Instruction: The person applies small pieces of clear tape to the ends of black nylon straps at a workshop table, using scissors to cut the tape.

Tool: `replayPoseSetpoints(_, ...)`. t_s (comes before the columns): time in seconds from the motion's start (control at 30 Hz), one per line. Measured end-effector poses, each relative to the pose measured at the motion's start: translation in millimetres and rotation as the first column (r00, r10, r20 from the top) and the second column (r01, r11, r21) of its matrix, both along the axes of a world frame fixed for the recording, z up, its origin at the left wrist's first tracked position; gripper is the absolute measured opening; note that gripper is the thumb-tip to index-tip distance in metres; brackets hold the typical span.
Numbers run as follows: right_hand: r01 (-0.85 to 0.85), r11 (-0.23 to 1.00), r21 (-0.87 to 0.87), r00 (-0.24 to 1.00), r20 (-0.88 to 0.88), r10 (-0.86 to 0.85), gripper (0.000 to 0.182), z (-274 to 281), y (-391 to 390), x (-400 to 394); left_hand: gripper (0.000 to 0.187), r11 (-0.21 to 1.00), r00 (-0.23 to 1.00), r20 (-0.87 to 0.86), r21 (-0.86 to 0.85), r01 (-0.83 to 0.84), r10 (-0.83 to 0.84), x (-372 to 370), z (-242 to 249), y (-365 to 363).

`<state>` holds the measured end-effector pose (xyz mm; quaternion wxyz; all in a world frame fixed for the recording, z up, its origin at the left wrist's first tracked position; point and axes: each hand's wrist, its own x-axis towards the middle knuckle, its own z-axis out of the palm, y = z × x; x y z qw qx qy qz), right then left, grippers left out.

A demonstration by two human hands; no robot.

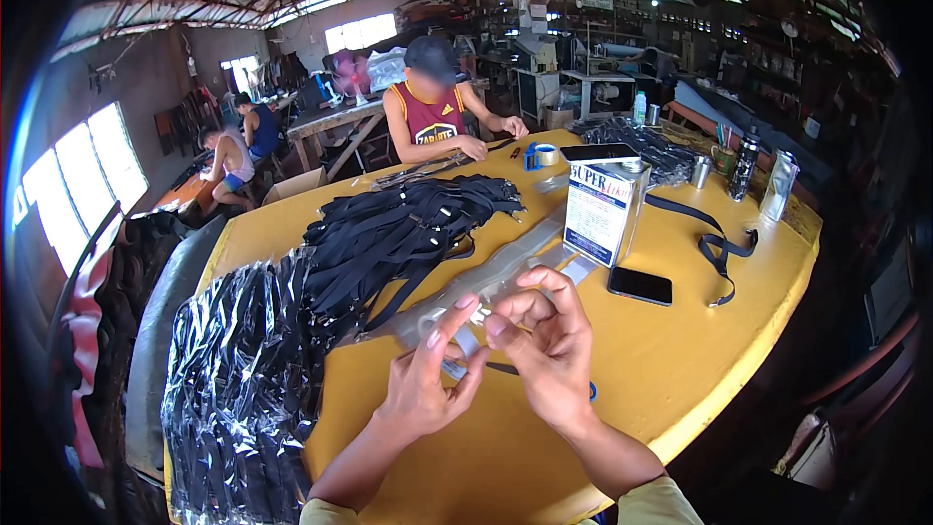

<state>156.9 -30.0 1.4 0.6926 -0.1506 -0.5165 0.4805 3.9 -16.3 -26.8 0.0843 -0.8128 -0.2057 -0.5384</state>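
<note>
My right hand has thumb and fingers closed around a small shiny metal-looking piece, too small to name. Beside it, my left hand holds its index finger and thumb apart, the index fingertip close to that piece. Clear plastic sleeves lie on the table beyond my fingers, and a whitish strip shows between my hands. Partly behind my right hand are scissors with a blue handle. To the left lie a heap of black straps and a pile of plastic-wrapped black straps.
A contact cement can stands beyond my right hand, with one phone beside it and another on top. A loose black strap, steel cup and bottles sit rightward. Across the yellow table a person works.
</note>
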Motion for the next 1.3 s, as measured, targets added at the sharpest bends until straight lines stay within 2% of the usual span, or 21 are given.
replayPoseSetpoints(0.03,0.006,1.000,0.000,1.000,-0.006,-0.006,0.044,-2,0,3,0.099,0.998,0.999,-0.030,0.059,-0.036,0.038,-1,0,3)
replayPoseSetpoints(0.07,0.145,0.985,0.092,0.984,0.087,-0.153,0.046,-6,-1,8,0.098,0.991,0.995,-0.059,0.118,-0.069,0.076,-2,-1,5)
replayPoseSetpoints(0.1,0.270,0.944,0.191,0.939,0.165,-0.302,0.048,-10,-2,14,0.098,0.992,0.995,-0.067,0.114,-0.062,0.070,-3,-3,6)
replayPoseSetpoints(0.17,0.379,0.864,0.331,0.866,0.204,-0.457,0.053,-17,-7,39,0.093,0.980,0.976,-0.118,0.098,-0.173,0.184,-4,-8,5)
replayPoseSetpoints(0.2,0.394,0.839,0.374,0.837,0.231,-0.496,0.055,-22,-8,59,0.093,0.981,0.977,-0.118,0.094,-0.167,0.177,-4,-9,6)
replayPoseSetpoints(0.37,0.633,0.774,0.027,0.760,0.168,-0.627,0.048,-72,-16,182,0.098,0.990,0.988,-0.068,0.028,-0.137,0.139,-7,-6,11)
replayPoseSetpoints(0.4,0.668,0.743,-0.047,0.739,0.158,-0.655,0.047,-82,-22,208,0.102,0.993,0.994,-0.038,-0.056,-0.101,0.099,-10,-7,10)
replayPoseSetpoints(0.43,0.695,0.701,-0.159,0.719,0.167,-0.675,0.046,-99,-29,241,0.091,0.990,0.990,-0.005,0.015,-0.141,0.141,-12,-7,13)
replayPoseSetpoints(0.47,0.740,0.624,-0.253,0.671,0.201,-0.714,0.045,-107,-36,258,0.078,0.974,0.987,0.011,-0.161,-0.157,0.161,-13,-3,6)
replayPoseSetpoints(0.5,0.784,0.514,-0.347,0.604,0.239,-0.760,0.044,-111,-46,280,0.068,0.962,0.980,0.096,-0.230,-0.149,0.175,-14,-4,5)
replayPoseSetpoints(0.53,0.807,0.443,-0.391,0.558,0.258,-0.789,0.043,-120,-54,299,0.074,0.957,0.962,0.129,-0.196,-0.213,0.241,-9,-4,4)
replayPoseSetpoints(0.57,0.823,0.367,-0.434,0.510,0.275,-0.815,0.043,-131,-58,319,0.082,0.995,0.986,0.137,-0.049,-0.087,0.093,-21,-14,16)
replayPoseSetpoints(0.6,0.830,0.326,-0.454,0.489,0.310,-0.815,0.045,-144,-63,340,0.090,0.965,0.961,0.096,-0.063,-0.254,0.259,-24,-15,13)
replayPoseSetpoints(0.7,0.834,0.232,-0.501,0.461,0.402,-0.791,0.051,-174,-73,399,0.093,0.953,0.930,0.234,-0.182,-0.244,0.283,-19,-8,11)
replayPoseSetpoints(0.77,0.794,0.163,-0.585,0.453,0.391,-0.802,0.054,-183,-73,429,0.110,0.964,0.970,0.042,-0.132,-0.230,0.238,-21,2,12)
replayPoseSetpoints(0.83,0.777,0.137,-0.615,0.478,0.433,-0.764,0.059,-180,-72,451,0.108,0.943,0.966,0.015,-0.224,-0.248,0.257,-20,-8,10)
replayPoseSetpoints(0.9,0.780,0.120,-0.615,0.479,0.462,-0.746,0.062,-183,-61,474,0.105,0.963,0.963,-0.052,-0.052,-0.266,0.263,1,0,11)
replayPoseSetpoints(0.97,0.766,0.133,-0.629,0.497,0.448,-0.744,0.067,-185,-46,495,0.106,0.963,0.981,0.035,-0.203,-0.179,0.190,-4,-12,17)
replayPoseSetpoints(1.1,0.799,0.107,-0.592,0.484,0.528,-0.698,0.067,-184,-24,522,0.106,0.957,0.981,0.036,-0.226,-0.180,0.193,0,-19,12)
replayPoseSetpoints(1.17,0.794,0.105,-0.598,0.506,0.557,-0.659,0.068,-180,-17,528,0.107,0.936,0.980,0.069,-0.316,-0.156,0.186,2,-19,7)
replayPoseSetpoints(1.3,0.811,0.116,-0.573,0.514,0.605,-0.607,0.074,-174,-12,536,0.109,0.943,0.978,0.059,-0.284,-0.174,0.198,3,-18,9)
